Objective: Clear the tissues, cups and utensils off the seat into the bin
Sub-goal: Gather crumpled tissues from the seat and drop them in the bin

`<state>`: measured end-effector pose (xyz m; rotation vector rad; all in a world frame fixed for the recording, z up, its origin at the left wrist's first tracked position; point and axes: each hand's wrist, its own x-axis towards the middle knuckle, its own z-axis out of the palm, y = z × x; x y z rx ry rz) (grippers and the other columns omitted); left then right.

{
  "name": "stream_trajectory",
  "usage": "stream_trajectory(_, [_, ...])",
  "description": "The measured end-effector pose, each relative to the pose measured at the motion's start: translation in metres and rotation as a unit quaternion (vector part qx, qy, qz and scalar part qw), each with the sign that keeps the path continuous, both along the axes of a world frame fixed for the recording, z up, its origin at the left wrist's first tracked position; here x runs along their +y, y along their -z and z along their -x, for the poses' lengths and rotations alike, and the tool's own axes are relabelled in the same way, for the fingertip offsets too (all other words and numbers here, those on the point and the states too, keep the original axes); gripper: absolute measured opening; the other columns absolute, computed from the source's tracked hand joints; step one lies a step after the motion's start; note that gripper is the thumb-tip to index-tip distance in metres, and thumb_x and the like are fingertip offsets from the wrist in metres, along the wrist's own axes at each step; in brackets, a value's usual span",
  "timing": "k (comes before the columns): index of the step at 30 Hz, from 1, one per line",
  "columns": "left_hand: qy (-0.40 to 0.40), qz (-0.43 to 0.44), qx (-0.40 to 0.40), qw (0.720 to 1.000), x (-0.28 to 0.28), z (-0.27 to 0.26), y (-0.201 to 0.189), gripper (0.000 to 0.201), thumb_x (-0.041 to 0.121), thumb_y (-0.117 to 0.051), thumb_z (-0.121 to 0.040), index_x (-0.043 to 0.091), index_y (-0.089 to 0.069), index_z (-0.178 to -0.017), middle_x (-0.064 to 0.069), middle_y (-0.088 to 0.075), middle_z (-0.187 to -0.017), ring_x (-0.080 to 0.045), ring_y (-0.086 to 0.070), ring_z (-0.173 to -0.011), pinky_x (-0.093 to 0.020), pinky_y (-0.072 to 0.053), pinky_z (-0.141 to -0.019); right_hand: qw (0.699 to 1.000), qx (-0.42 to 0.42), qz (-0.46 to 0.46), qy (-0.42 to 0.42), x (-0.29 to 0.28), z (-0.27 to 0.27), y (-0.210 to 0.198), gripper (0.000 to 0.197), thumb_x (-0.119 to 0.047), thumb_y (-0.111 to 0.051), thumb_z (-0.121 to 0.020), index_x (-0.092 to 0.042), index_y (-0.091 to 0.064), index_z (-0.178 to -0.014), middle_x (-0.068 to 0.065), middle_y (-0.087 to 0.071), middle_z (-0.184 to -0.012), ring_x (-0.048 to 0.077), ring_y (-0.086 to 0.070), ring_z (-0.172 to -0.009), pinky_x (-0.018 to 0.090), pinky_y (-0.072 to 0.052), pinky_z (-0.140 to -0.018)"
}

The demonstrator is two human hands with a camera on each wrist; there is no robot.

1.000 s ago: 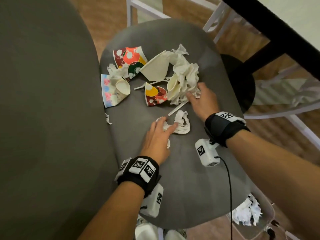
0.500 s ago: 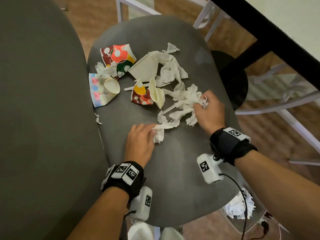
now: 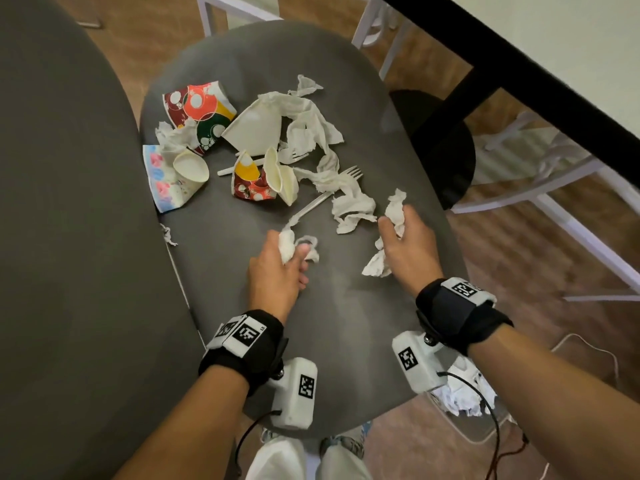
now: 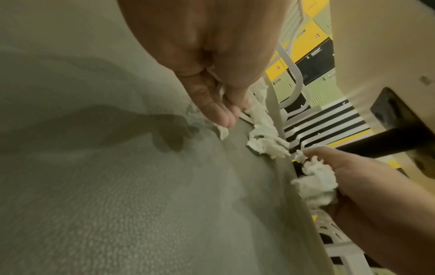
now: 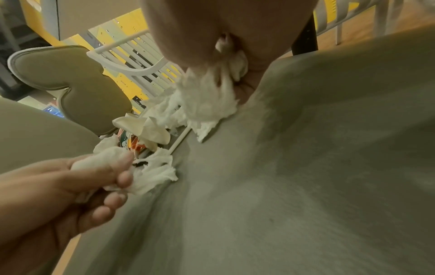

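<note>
Near the grey padded seat's point(image 3: 332, 341) front edge, the left hand point(image 3: 277, 271) is clutching a crumpled white tissue point(image 3: 294, 244); the right hand point(image 3: 408, 247) is gripping another tissue wad point(image 3: 394, 209). Feather-light, soft, tearable: best bunched whole in the fist.

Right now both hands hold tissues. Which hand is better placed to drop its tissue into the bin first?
Probably the right hand. It grips a tissue wad near the seat's right edge, and the bin shows below that edge. The left hand holds its tissue mid-seat, farther away.
</note>
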<state>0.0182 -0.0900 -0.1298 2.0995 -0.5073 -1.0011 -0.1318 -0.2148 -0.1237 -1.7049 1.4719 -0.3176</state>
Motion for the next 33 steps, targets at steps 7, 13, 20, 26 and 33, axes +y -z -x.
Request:
stream_trajectory(7, [0.136, -0.089, -0.096, 0.982, -0.005, -0.003, 0.01, 0.067, 0.056, -0.065, -0.081, 0.037, -0.037, -0.139, -0.005, -0.057, -0.131, -0.028, -0.054, -0.119, -0.037, -0.044, -0.094, 0.992, 0.038, -0.025, -0.115, -0.005, -0.002, 0.002, 0.055, -0.028, -0.053, -0.095, -0.033, -0.031, -0.145, 0.007, -0.055, -0.133, 0.023, -0.053, -0.119, 0.025, -0.039, -0.096])
stream_trajectory(13, [0.133, -0.124, -0.193, 0.964, -0.002, -0.002, 0.022, 0.029, 0.033, -0.063, -0.089, 0.009, -0.056, -0.104, -0.012, -0.05, -0.112, -0.034, -0.057, -0.095, -0.039, -0.044, -0.078, 0.97, 0.168, 0.017, -0.174, -0.014, -0.015, 0.016, 0.018, -0.025, -0.059, -0.089, -0.011, -0.057, -0.099, 0.01, -0.058, -0.1, 0.032, -0.056, -0.094, 0.034, -0.041, -0.072])
stream_trajectory(20, [0.167, 0.002, -0.208, 0.964, -0.026, 0.005, -0.01, 0.014, 0.024, -0.055, -0.095, 0.012, -0.049, -0.1, -0.006, -0.056, -0.098, -0.025, -0.055, -0.088, -0.028, -0.035, -0.071, 0.992, 0.073, 0.002, -0.105, -0.001, 0.007, 0.003, 0.011, -0.017, -0.055, -0.082, -0.014, -0.045, -0.08, 0.002, -0.051, -0.087, 0.022, -0.049, -0.077, 0.03, -0.037, -0.067])
stream_trajectory(26, [0.229, 0.017, -0.295, 0.928, -0.079, 0.004, -0.013, 0.045, 0.009, -0.055, -0.089, 0.012, -0.049, -0.133, -0.016, -0.048, -0.121, -0.035, -0.055, -0.103, -0.039, -0.043, -0.088, 0.999, 0.018, -0.026, -0.044, 0.006, 0.034, -0.007, 0.024, -0.003, -0.048, -0.08, -0.02, -0.064, -0.084, -0.006, -0.064, -0.078, 0.014, -0.059, -0.073, 0.025, -0.046, -0.059])
stream_trajectory(33, [0.322, -0.117, -0.328, 0.88, -0.111, -0.008, 0.009, 0.04, 0.017, -0.062, -0.09, -0.002, -0.052, -0.123, -0.025, -0.043, -0.126, -0.044, -0.055, -0.102, -0.046, -0.042, -0.091, 0.994, 0.078, -0.065, -0.033, 0.009, 0.049, -0.007, 0.017, -0.025, -0.068, -0.079, -0.02, -0.052, -0.076, 0.001, -0.051, -0.092, 0.019, -0.053, -0.082, 0.028, -0.039, -0.069])
